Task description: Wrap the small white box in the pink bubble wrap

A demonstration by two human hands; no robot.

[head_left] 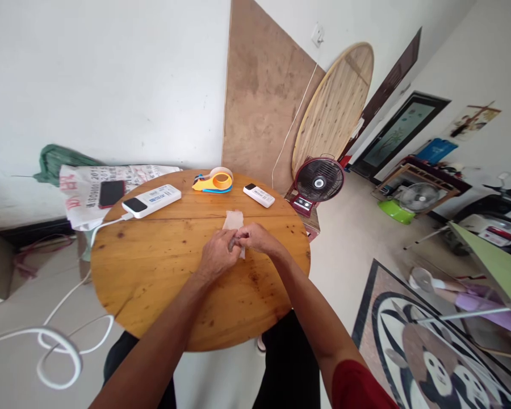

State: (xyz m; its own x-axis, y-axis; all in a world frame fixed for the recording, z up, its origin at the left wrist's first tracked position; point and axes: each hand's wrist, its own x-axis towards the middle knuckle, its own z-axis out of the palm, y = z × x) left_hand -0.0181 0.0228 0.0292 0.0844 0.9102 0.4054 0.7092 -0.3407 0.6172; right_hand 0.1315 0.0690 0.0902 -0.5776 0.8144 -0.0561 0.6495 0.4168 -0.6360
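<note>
Grip: left hand and right hand pinching near end of small beige sheet.
Place: toward far edge of round wooden table.
Beyond: tape dispenser, at far edge.

Orange tape dispenser sits at the surface's far edge, white remote right of it, white power bank left, cable trailing off.

I see red print on the sack, too blurred to read. Blue label on the power bank, also illegible from here.
</note>
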